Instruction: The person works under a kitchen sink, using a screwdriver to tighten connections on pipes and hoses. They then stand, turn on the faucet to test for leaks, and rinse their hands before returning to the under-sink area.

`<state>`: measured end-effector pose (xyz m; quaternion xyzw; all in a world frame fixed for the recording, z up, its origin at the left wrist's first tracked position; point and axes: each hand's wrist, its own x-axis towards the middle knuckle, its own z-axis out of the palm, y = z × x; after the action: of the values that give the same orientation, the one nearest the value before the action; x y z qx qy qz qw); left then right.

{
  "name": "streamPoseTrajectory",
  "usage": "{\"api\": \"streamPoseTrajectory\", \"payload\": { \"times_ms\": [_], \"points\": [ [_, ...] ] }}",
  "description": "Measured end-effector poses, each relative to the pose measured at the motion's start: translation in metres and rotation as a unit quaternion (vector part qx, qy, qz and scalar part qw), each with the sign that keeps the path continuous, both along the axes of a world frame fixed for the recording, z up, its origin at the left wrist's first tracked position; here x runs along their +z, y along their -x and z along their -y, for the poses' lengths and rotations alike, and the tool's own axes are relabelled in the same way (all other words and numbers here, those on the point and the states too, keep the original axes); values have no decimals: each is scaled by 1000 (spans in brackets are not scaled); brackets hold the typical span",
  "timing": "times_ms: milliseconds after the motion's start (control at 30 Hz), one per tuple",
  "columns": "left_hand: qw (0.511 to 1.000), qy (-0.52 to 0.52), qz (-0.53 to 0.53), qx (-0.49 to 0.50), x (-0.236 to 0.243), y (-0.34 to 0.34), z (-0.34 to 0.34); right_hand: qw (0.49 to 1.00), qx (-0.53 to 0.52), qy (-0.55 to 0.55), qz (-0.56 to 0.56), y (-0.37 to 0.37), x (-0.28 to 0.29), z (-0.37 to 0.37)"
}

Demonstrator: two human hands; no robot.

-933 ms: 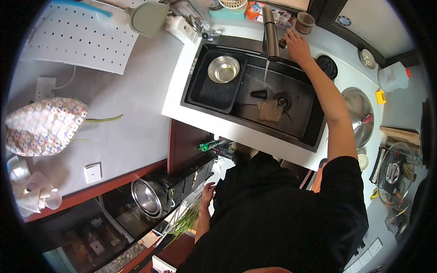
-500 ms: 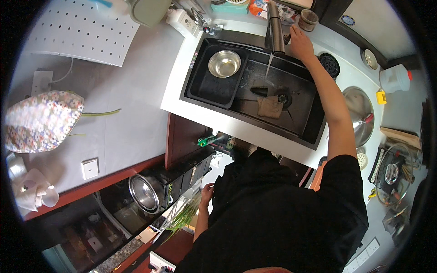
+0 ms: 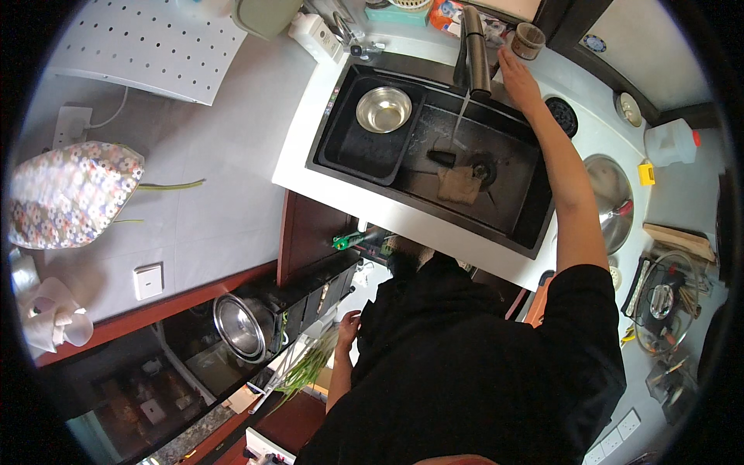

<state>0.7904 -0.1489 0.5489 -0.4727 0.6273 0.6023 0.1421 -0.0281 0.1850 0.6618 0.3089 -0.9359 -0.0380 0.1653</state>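
Observation:
My right hand (image 3: 518, 80) is at the right side of the dark grey faucet (image 3: 472, 54), its fingers stretched out and nothing held. Whether it touches the faucet's lever, I cannot tell. A thin stream of water falls from the spout into the black sink (image 3: 496, 205). On the sink floor lie a tan cloth (image 3: 459, 185) and a small dark object (image 3: 442, 158), near the drain (image 3: 483, 167). A steel bowl (image 3: 384, 109) sits in the black basin insert (image 3: 358, 157) on the left. My left hand (image 3: 349, 329) hangs low beside my black shirt, loosely open and holding nothing visible.
A brown-rimmed jar (image 3: 528, 41) stands just beyond my right hand. A white bottle (image 3: 315, 37) and a small tap (image 3: 360, 48) are behind the sink's left corner. A steel pan lid (image 3: 607, 198) rests to the right. Green stalks (image 3: 308, 368) lie below my left hand.
My right hand has loosened from the faucet's lever, its fingers now straighter and slightly lower. Water keeps running. The whole view has shifted slightly; my left hand stays low.

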Motion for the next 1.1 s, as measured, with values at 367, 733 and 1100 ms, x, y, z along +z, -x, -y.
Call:
{"api": "streamPoseTrajectory", "payload": {
  "times_ms": [367, 733, 1100],
  "points": [
    [999, 45, 21, -18, 2, -3, 3, 898, -101, 389, 177, -2, 80, 26],
    [999, 9, -28, -15, -32, 31, 17, 981, -43, 118, 147, -86, 252, 89],
    [997, 18, -74, -15, -31, 37, 15, 978, 10, 102, 182, -68, 260, 72]
  ]
}}
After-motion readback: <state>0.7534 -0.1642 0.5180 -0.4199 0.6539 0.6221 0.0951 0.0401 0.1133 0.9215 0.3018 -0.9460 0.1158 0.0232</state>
